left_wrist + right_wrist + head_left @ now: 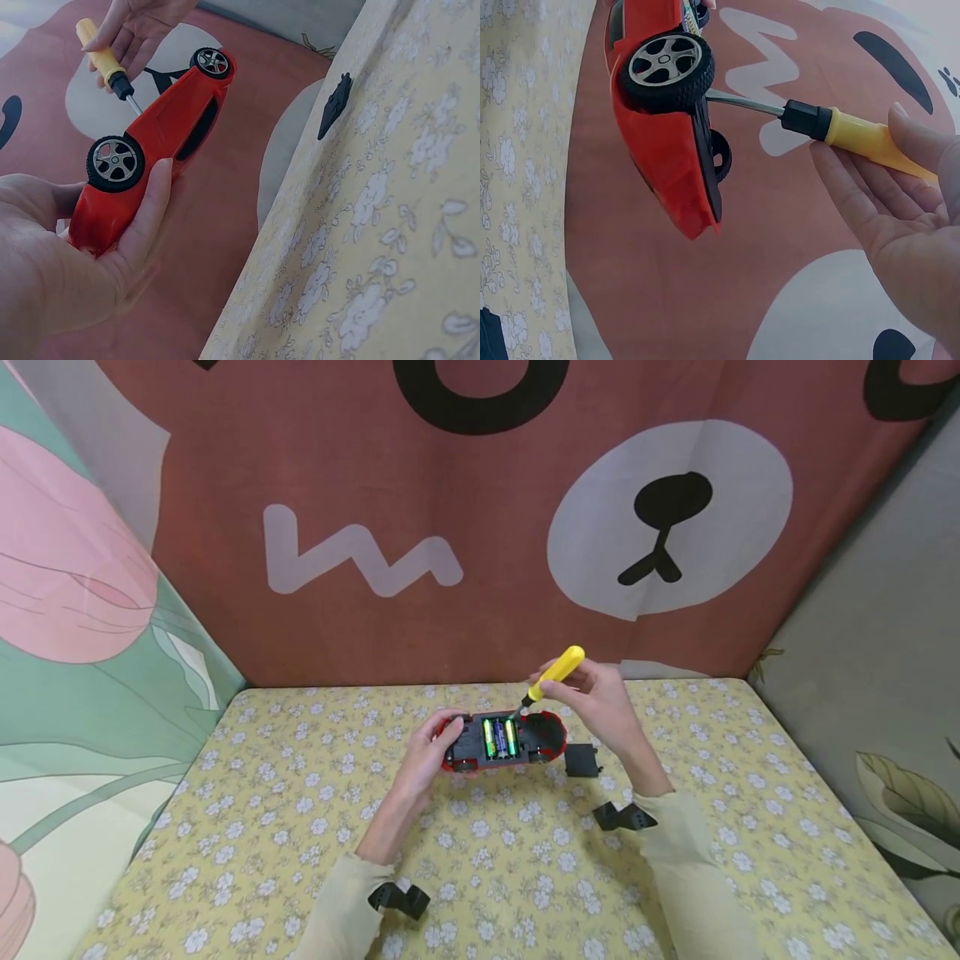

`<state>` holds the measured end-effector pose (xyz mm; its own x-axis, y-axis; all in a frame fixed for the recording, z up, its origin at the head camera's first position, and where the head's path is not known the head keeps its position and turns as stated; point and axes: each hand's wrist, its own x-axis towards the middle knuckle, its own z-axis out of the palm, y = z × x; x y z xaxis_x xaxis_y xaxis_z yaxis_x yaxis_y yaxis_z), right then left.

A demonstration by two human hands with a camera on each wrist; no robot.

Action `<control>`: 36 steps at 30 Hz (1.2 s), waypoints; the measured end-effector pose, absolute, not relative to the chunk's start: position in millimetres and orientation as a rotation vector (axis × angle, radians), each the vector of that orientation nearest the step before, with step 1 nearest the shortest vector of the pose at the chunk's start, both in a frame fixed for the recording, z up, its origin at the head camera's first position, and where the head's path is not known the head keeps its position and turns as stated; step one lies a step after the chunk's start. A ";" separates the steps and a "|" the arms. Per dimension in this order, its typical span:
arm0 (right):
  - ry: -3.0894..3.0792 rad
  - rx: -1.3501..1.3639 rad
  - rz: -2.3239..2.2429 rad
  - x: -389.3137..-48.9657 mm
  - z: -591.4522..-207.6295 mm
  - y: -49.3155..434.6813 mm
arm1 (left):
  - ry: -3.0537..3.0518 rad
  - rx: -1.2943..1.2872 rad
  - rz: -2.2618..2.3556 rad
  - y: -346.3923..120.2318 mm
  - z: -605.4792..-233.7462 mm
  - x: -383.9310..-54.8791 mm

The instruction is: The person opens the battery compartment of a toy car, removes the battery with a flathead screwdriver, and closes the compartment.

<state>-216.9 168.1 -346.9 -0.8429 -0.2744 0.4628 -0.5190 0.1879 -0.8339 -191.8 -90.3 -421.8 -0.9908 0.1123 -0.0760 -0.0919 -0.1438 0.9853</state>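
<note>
My left hand (426, 757) grips one end of a red toy car (166, 124), held with its black underside up. In the car's open battery compartment lie several batteries (500, 738), green and dark blue. With thumb and fingers my right hand (597, 700) holds a screwdriver (557, 673) by its yellow handle. Its metal shaft (744, 103) slants down to the underside beside the batteries, and in the right wrist view the tip is hidden behind a wheel (667, 71).
A black battery cover (582, 760) lies on the table just right of the car. The table wears a yellow flowered cloth (480, 877). Behind it hangs a brown printed curtain (360, 635), with printed cloth on both sides too.
</note>
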 end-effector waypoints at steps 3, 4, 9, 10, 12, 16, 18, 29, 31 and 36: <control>-2.246 0.756 1.709 -215.5 -345.8 167.3 | 1.972 0.001 2.283 -90.2 -420.9 -192.1; -2.247 0.753 1.707 -215.1 -345.7 167.0 | 1.978 -0.004 2.285 -90.1 -420.9 -192.5; -2.239 0.757 1.723 -214.6 -345.2 165.4 | 2.007 0.005 2.312 -91.6 -421.1 -192.9; -2.239 0.759 1.724 -214.5 -345.0 164.8 | 2.014 0.006 2.317 -91.8 -421.1 -192.8; -2.238 0.763 1.715 -214.4 -345.1 163.9 | 2.028 0.012 2.324 -92.3 -421.2 -192.6; -2.230 0.752 1.708 -215.0 -346.4 163.4 | 2.021 0.033 2.333 -91.7 -421.2 -192.6; -2.223 0.744 1.712 -215.6 -347.4 164.1 | 2.011 0.040 2.333 -91.0 -421.1 -192.5; -2.262 0.786 1.720 -216.2 -347.2 168.2 | 2.000 0.050 2.323 -89.7 -419.6 -191.4; -2.275 0.804 1.712 -216.1 -346.8 169.7 | 2.006 0.054 2.321 -89.7 -419.2 -190.7; -2.272 0.824 1.737 -216.7 -346.0 172.5 | 2.026 0.103 2.326 -89.6 -418.8 -189.0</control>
<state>-216.7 172.5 -346.0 -0.8341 -0.3234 0.4468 -0.5159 0.1709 -0.8394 -189.0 -89.6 -418.8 -0.9963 0.0851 0.0145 0.0027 -0.1374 0.9905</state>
